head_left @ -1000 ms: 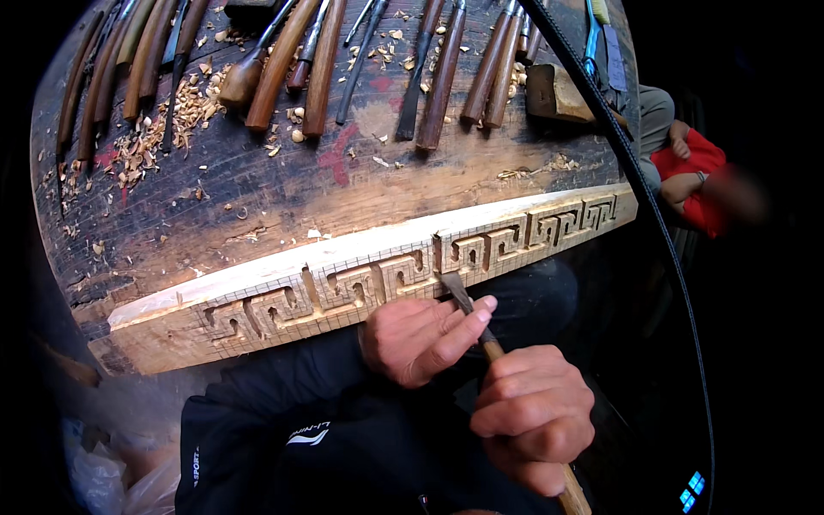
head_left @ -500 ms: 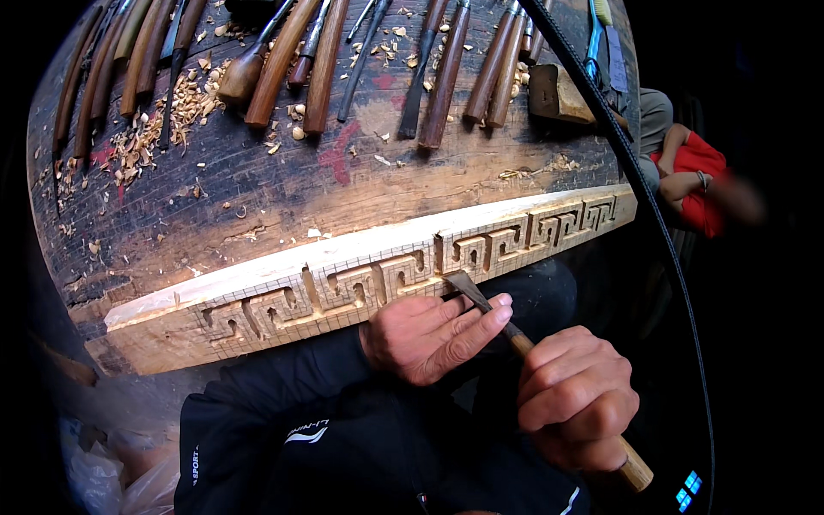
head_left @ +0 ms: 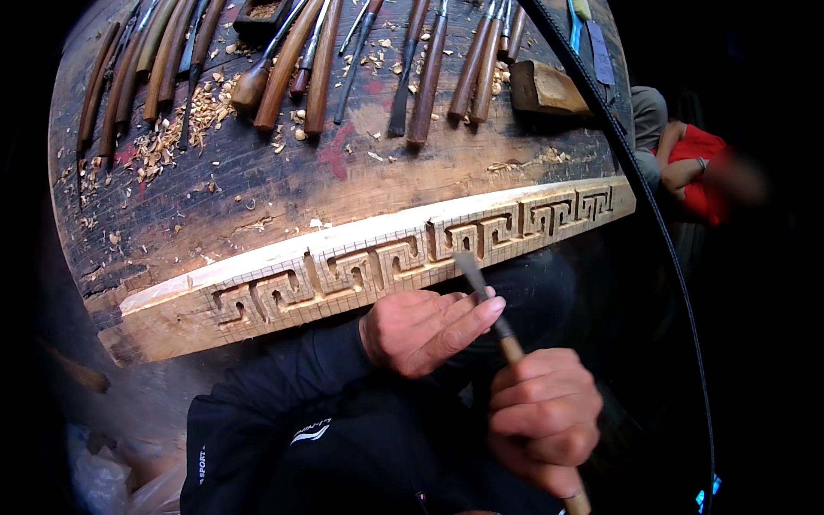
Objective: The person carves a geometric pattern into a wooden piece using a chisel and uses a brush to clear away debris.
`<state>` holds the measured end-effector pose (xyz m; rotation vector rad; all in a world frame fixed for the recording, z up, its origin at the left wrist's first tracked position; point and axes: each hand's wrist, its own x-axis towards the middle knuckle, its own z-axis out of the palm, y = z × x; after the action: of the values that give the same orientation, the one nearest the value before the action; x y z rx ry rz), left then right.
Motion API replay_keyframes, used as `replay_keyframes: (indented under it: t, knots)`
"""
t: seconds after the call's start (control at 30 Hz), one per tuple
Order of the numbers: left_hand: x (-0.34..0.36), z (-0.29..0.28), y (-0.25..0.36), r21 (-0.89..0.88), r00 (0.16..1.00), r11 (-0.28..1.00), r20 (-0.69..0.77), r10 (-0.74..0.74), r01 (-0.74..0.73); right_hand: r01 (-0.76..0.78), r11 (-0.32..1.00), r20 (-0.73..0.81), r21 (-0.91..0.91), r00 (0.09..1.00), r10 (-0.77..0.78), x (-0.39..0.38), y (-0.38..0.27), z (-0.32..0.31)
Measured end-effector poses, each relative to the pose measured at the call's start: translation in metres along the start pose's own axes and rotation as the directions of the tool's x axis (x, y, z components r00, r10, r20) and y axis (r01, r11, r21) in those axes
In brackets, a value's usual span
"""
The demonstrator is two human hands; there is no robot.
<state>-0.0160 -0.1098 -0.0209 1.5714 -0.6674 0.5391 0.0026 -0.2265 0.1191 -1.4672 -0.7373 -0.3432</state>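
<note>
My right hand [head_left: 545,412] is wrapped round the wooden handle of a chisel [head_left: 469,269] with a flat metal blade. The fingers of my left hand [head_left: 416,333] lie against the blade, with the thumb side closed on it near the handle. The blade tip is over the lower edge of a long pale wooden board [head_left: 167,333], near its middle; whether it touches cannot be made out. Rows of angular, key-like grooves and a pencilled grid cover the board's near face.
The board lies along the near edge of a worn workbench [head_left: 257,202]. Several carving tools [head_left: 279,77] line its far side among wood shavings [head_left: 197,120]. A wooden block [head_left: 549,88] sits at far right. A dark cord [head_left: 657,215] hangs down on the right; beyond sits a person in red [head_left: 687,163].
My right hand has moved left and the chisel stands steeper in the view. Its tip has shifted slightly up and right along the board. The whole view has also shifted a little.
</note>
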Motion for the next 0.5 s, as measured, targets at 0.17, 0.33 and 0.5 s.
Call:
replay_keyframes:
  t: [0.17, 0.33, 0.5]
  knots:
    - [0.012, -0.003, 0.020, 0.044, 0.995, 0.998, 0.096, 0.039, -0.043, -0.168, 0.978, 0.002, 0.127, 0.986, 0.169, 0.029, -0.001, -0.038]
    - [0.000, -0.048, 0.035, 0.142, 0.956, 0.979, 0.275, 0.105, -0.148, -0.210, 0.908, 0.055, 0.362, 0.977, 0.204, 0.041, 0.013, -0.040]
    - [0.011, -0.104, 0.032, 0.227, 0.953, 0.952, 0.175, -0.248, 0.206, -0.357, 0.850, -0.008, 0.387, 0.920, 0.391, 0.031, 0.014, -0.038]
